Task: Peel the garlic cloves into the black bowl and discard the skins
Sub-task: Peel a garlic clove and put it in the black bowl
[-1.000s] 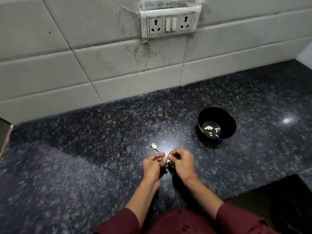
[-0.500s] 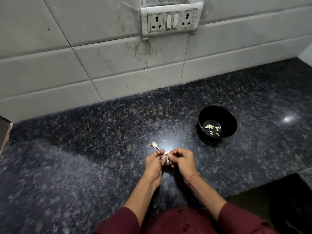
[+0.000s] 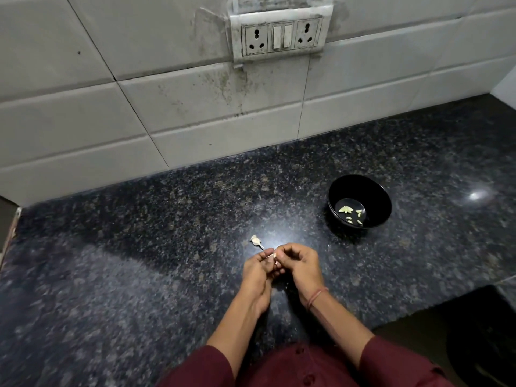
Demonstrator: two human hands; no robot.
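My left hand [image 3: 258, 270] and my right hand [image 3: 300, 268] meet over the dark granite counter [image 3: 139, 261], fingertips together. Between them they pinch a small pale garlic clove [image 3: 272, 256], mostly hidden by the fingers. A garlic remnant with a stalk [image 3: 255, 241] lies on the counter just beyond my left hand. The black bowl [image 3: 371, 191] stands to the far right of my hands, with several peeled cloves [image 3: 350, 213] in its bottom.
A white tiled wall [image 3: 195, 113] with a socket-and-switch plate [image 3: 282, 37] backs the counter. The counter's front edge drops off at lower right, where a dark round bin [image 3: 480, 344] sits below. A counter edge shows at far left.
Both hands have stayed in place, working the clove between the fingertips. The view has tilted slightly down. The bowl and the remnant have not moved.
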